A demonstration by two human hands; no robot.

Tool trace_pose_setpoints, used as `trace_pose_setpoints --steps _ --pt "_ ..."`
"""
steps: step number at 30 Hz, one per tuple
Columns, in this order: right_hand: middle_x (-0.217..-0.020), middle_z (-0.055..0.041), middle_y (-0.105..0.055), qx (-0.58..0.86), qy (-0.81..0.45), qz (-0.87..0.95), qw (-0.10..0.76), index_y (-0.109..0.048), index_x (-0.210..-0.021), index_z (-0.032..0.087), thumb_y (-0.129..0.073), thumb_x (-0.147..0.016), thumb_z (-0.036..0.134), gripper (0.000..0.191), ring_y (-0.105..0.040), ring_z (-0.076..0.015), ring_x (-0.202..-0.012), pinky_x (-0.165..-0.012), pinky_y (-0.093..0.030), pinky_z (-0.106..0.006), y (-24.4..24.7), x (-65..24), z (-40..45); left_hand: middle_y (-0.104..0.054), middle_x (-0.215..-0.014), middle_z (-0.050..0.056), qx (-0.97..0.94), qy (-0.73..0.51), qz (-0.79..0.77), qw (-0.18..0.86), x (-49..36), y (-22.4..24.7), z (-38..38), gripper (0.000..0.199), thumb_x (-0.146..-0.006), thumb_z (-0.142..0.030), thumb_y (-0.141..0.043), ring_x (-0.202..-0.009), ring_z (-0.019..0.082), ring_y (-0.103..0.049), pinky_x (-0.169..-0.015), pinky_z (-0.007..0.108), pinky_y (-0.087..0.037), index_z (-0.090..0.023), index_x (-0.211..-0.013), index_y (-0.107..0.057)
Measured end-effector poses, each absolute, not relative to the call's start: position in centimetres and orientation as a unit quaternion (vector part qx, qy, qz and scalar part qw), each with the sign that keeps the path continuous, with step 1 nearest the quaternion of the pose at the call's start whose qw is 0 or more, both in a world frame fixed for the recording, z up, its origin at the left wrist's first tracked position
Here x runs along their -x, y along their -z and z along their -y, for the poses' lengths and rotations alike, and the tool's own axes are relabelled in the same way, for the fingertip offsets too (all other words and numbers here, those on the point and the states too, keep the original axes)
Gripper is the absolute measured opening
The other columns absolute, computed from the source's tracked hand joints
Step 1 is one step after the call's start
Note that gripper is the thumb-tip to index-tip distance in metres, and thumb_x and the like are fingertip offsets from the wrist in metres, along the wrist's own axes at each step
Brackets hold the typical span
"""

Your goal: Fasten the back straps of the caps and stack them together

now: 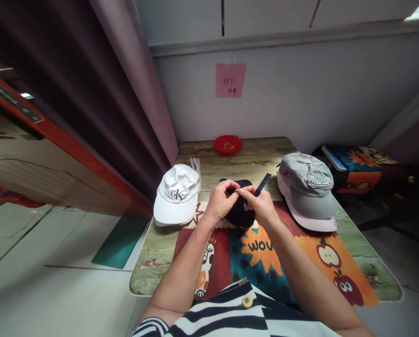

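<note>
1. The black cap (239, 217) is at the middle of the surface (195, 152), above the patterned cloth (262, 262), between the two hands.
2. The left hand (219, 202) has thumb and fingertips pinched together at the black cap's upper part.
3. The right hand (261, 202) is also pinched, its fingertips meeting the left hand's there; a dark strap (263, 185) sticks up from it. The fingers hide which small part each hand grips.
4. To the left, just beside the left forearm, lies the white cap (176, 194), brim toward the person, with a striped strap behind it. It is near the surface's left edge.
5. To the right, near the right edge, sits the gray cap (306, 185), with a pale pink brim (321, 224) showing under its own.
6. The red dish (227, 144) lies near the far edge, in front of the wall (276, 98), which bounds reach on that side; a pink note (230, 80) is stuck on it.
7. The dark curtain (125, 117) hangs close along the far left side.
8. Wood grain shows between the red dish and the black cap, and at the near left corner.
9. The two side caps leave a gap around the hands.
</note>
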State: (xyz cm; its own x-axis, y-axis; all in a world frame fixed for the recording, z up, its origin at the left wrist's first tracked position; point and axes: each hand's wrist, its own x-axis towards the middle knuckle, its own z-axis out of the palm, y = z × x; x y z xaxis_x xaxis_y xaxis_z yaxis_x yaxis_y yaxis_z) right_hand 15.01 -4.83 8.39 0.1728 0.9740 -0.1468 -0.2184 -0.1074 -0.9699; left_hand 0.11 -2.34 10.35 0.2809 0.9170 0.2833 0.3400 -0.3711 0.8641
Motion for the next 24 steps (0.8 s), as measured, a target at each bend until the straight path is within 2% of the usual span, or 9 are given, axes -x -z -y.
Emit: trace_pose_setpoints --steps 3,5,8,11,13,17,19,21,24 --pt "-0.050 0.0062 -0.048 0.528 -0.520 0.359 0.568 -0.069 -0.074 0.016 -0.086 -0.061 0.054 0.044 -0.033 -0.0063 -0.044 -0.041 -0.023 -0.023 -8.5 -14.6 4.8 -0.072 -0.099 0.004 -0.777 -0.378 -0.445 0.236 0.0 -11.1 2.9 0.015 -0.081 -0.015 -0.070 -0.098 0.021 -0.063 -0.093 0.036 -0.046 -0.021 -0.095 -0.070" --pt "-0.051 0.0057 -0.049 0.525 -0.517 0.373 0.565 -0.068 -0.075 0.016 -0.085 -0.062 0.055 0.045 -0.033 -0.0064 -0.043 -0.041 -0.023 -0.023 -8.5 -14.3 4.7 -0.073 -0.099 0.004 -0.794 -0.369 -0.454 0.165 0.3 -11.5 3.1 0.012 -0.082 -0.019 -0.072 -0.101 0.023 -0.062 -0.095 0.040 -0.044 -0.021 -0.094 -0.070" --pt "-0.055 0.0041 -0.055 0.508 -0.534 0.402 0.543 -0.065 -0.083 0.017 -0.073 -0.072 0.068 0.052 -0.032 -0.0062 -0.040 -0.039 -0.024 -0.023 -8.6 -14.1 4.6 -0.074 -0.095 0.005 -0.789 -0.391 -0.453 0.140 1.0 -11.7 3.2 0.005 -0.085 -0.024 -0.072 -0.098 0.023 -0.062 -0.091 0.039 -0.045 -0.021 -0.090 -0.072" --pt "-0.069 -0.0003 -0.067 0.508 -0.521 0.430 0.535 -0.058 -0.099 0.021 -0.046 -0.085 0.081 0.063 -0.035 -0.0072 -0.036 -0.037 -0.024 -0.024 -9.2 -14.5 4.8 -0.074 -0.092 0.004 -0.749 -0.428 -0.471 0.184 2.3 -11.5 3.0 0.009 -0.082 -0.024 -0.076 -0.090 0.021 -0.063 -0.085 0.034 -0.048 -0.022 -0.090 -0.074" --pt "-0.073 -0.0014 -0.070 0.524 -0.476 0.461 0.535 -0.052 -0.101 0.023 -0.040 -0.089 0.079 0.058 -0.039 -0.0084 -0.036 -0.036 -0.026 -0.024 -9.7 -15.0 5.2 -0.075 -0.090 0.004 -0.710 -0.444 -0.488 0.244 3.2 -11.0 3.0 0.013 -0.079 -0.026 -0.078 -0.081 0.019 -0.064 -0.078 0.032 -0.049 -0.022 -0.091 -0.076" --pt "-0.067 -0.0008 -0.067 0.551 -0.423 0.518 0.499 -0.054 -0.089 0.024 -0.049 -0.092 0.065 0.042 -0.043 -0.0104 -0.039 -0.038 -0.030 -0.025 -10.6 -16.1 6.3 -0.074 -0.088 0.004 -0.653 -0.462 -0.490 0.346 4.1 -9.6 3.2 0.022 -0.079 -0.033 -0.078 -0.077 0.017 -0.065 -0.070 0.028 -0.049 -0.021 -0.096 -0.078" --pt "-0.069 -0.0020 -0.067 0.541 -0.452 0.554 0.443 -0.061 -0.084 0.022 -0.055 -0.090 0.059 0.038 -0.048 -0.0114 -0.044 -0.041 -0.033 -0.025 -10.9 -16.5 6.8 -0.073 -0.087 0.004 -0.641 -0.464 -0.479 0.379 4.1 -9.1 3.2 0.024 -0.077 -0.035 -0.079 -0.077 0.016 -0.064 -0.068 0.026 -0.049 -0.020 -0.096 -0.078" --pt "-0.068 -0.0024 -0.066 0.519 -0.504 0.576 0.380 -0.067 -0.080 0.019 -0.060 -0.085 0.054 0.036 -0.050 -0.0113 -0.048 -0.043 -0.034 -0.024 -11.0 -16.7 7.1 -0.071 -0.081 0.003 -0.622 -0.454 -0.466 0.436 4.1 -8.7 3.2 0.028 -0.076 -0.036 -0.080 -0.068 0.013 -0.061 -0.060 0.024 -0.048 -0.018 -0.098 -0.077" --pt "-0.063 0.0004 -0.061 0.500 -0.562 0.554 0.358 -0.068 -0.080 0.018 -0.065 -0.079 0.051 0.033 -0.042 -0.0086 -0.044 -0.041 -0.028 -0.023 -10.7 -16.8 7.1 -0.069 -0.073 0.001 -0.578 -0.424 -0.453 0.530 4.1 -8.1 3.1 0.037 -0.075 -0.039 -0.081 -0.052 0.009 -0.055 -0.046 0.021 -0.044 -0.016 -0.103 -0.075"
